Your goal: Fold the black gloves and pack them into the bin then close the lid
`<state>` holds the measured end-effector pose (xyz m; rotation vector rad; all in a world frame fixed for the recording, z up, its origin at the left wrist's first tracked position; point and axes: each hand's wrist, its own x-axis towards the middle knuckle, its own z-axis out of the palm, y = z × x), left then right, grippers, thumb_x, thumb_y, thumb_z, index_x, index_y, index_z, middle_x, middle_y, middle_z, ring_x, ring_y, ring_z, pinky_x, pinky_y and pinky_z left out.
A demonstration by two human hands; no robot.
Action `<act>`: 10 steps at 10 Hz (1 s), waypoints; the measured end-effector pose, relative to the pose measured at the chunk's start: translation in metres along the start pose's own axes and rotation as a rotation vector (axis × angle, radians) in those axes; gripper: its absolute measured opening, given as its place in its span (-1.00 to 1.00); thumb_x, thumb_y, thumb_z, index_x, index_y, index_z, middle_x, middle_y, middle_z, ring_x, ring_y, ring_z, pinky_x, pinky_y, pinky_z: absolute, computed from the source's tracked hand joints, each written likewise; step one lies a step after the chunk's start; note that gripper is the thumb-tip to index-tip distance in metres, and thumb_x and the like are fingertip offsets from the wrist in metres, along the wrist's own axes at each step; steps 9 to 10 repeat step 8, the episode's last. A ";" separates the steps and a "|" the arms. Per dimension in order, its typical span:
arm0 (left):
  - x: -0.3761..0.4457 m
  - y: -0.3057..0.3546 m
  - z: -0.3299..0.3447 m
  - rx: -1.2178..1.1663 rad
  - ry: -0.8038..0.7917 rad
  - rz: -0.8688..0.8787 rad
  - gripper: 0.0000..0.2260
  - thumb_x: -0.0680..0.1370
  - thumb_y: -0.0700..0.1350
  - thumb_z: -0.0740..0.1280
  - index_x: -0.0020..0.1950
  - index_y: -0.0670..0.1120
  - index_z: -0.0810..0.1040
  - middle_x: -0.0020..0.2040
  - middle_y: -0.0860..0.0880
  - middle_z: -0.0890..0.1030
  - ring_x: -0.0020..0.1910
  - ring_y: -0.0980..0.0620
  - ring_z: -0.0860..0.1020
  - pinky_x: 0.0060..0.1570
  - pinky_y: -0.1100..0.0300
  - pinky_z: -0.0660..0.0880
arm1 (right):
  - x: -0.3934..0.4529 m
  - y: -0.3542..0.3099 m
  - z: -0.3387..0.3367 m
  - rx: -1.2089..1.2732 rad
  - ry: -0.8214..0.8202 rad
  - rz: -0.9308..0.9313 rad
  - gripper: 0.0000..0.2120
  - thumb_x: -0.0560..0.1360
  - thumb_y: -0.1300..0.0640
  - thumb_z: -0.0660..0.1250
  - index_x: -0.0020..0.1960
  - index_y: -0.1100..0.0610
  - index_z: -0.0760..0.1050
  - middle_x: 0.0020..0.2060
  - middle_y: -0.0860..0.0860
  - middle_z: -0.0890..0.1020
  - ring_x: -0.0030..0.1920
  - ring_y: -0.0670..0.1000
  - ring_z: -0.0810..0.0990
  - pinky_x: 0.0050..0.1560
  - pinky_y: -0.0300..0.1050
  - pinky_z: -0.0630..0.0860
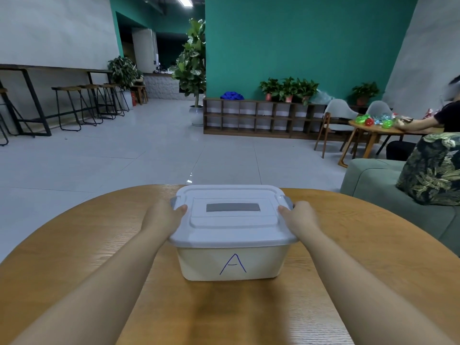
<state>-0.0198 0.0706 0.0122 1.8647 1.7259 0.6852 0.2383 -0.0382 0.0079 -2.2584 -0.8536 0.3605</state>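
A white plastic bin (232,263) with a blue letter A on its front stands on the round wooden table (74,257). Its pale lid (232,227) lies flat on top, with a grey handle strip in the middle. My left hand (163,215) grips the lid's left side by the grey latch (175,200), thumb on top. My right hand (300,216) grips the right side by the other latch (288,200) in the same way. No black gloves are visible; the bin's inside is hidden.
Beyond the table lies an open tiled floor. A green sofa (373,180) with a leaf-print cushion stands to the right. A person sits at a small table (368,129) at the far right. Stools, shelves and potted plants line the walls.
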 end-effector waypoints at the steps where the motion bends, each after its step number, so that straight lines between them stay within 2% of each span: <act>1: -0.008 0.007 0.002 0.031 0.054 0.062 -0.76 0.57 -0.05 0.24 -0.21 -0.19 0.42 -0.41 -0.03 0.38 -0.27 -0.12 0.40 -0.46 0.19 0.17 | -0.003 -0.002 0.002 -0.044 0.044 -0.029 -0.70 0.56 0.03 0.23 0.01 0.29 0.50 -0.20 0.11 0.53 -0.21 0.11 0.48 -0.40 -0.13 0.32; 2: -0.011 0.008 0.004 0.048 0.074 0.099 -0.74 0.59 -0.09 0.20 -0.26 -0.19 0.38 -0.34 -0.07 0.45 -0.23 -0.13 0.41 -0.43 0.15 0.19 | -0.006 -0.002 0.003 -0.097 0.079 -0.060 -0.69 0.58 0.04 0.21 0.02 0.29 0.52 -0.17 0.11 0.53 -0.19 0.13 0.48 -0.28 -0.11 0.36; 3: -0.010 0.007 0.005 0.069 0.076 0.102 -0.68 0.60 -0.08 0.18 -0.34 -0.15 0.31 -0.40 -0.05 0.40 -0.25 -0.14 0.41 -0.45 0.16 0.18 | -0.006 -0.002 0.003 -0.102 0.102 -0.066 -0.69 0.58 0.03 0.20 0.03 0.29 0.52 -0.17 0.11 0.53 -0.20 0.13 0.48 -0.29 -0.13 0.35; 4: -0.011 0.007 0.006 0.089 0.086 0.114 -0.70 0.61 -0.07 0.16 -0.30 -0.15 0.35 -0.36 -0.07 0.43 -0.22 -0.15 0.43 -0.36 0.14 0.26 | -0.006 -0.001 0.004 -0.102 0.120 -0.081 -0.68 0.58 0.03 0.19 0.05 0.29 0.53 -0.17 0.12 0.55 -0.21 0.12 0.50 -0.33 -0.13 0.36; 5: -0.007 0.005 0.012 0.164 0.056 0.134 -0.63 0.62 -0.01 0.08 0.32 -0.20 0.35 0.26 -0.22 0.47 0.26 -0.22 0.40 0.16 0.00 0.36 | -0.004 0.000 0.004 -0.136 0.094 -0.168 -0.64 0.60 0.07 0.13 0.28 0.26 0.41 0.14 0.17 0.55 0.06 0.15 0.48 -0.04 -0.03 0.45; 6: -0.002 0.004 0.018 0.367 0.106 0.298 -0.38 0.59 0.20 -0.05 0.51 0.01 -0.27 0.54 -0.02 -0.28 0.51 -0.09 -0.31 0.42 -0.16 -0.29 | -0.005 -0.004 0.005 -0.367 0.048 -0.356 -0.42 0.62 -0.05 0.00 0.55 0.08 -0.10 0.56 0.03 -0.06 0.55 0.12 -0.15 0.50 0.12 -0.10; 7: 0.007 0.013 0.014 0.476 0.019 0.425 -0.39 0.47 0.36 -0.29 0.35 0.13 -0.51 0.40 0.13 -0.53 0.40 0.03 -0.52 0.33 -0.16 -0.48 | 0.004 -0.010 -0.003 -0.556 -0.086 -0.456 -0.40 0.60 -0.19 -0.13 0.55 -0.03 -0.25 0.54 -0.05 -0.27 0.52 0.05 -0.36 0.48 0.14 -0.30; 8: 0.014 -0.011 0.026 0.539 0.095 0.595 -0.30 0.31 0.43 -0.51 0.43 0.22 -0.36 0.36 0.24 -0.55 0.41 0.12 -0.50 0.27 -0.01 -0.57 | 0.006 0.008 0.008 -0.602 0.009 -0.593 -0.36 0.54 -0.28 -0.26 0.51 -0.03 0.14 0.55 -0.09 0.04 0.56 0.03 -0.03 0.43 0.23 0.19; 10: 0.014 -0.011 0.026 0.539 0.095 0.595 -0.30 0.31 0.43 -0.51 0.43 0.22 -0.36 0.36 0.24 -0.55 0.41 0.12 -0.50 0.27 -0.01 -0.57 | 0.006 0.008 0.008 -0.602 0.009 -0.593 -0.36 0.54 -0.28 -0.26 0.51 -0.03 0.14 0.55 -0.09 0.04 0.56 0.03 -0.03 0.43 0.23 0.19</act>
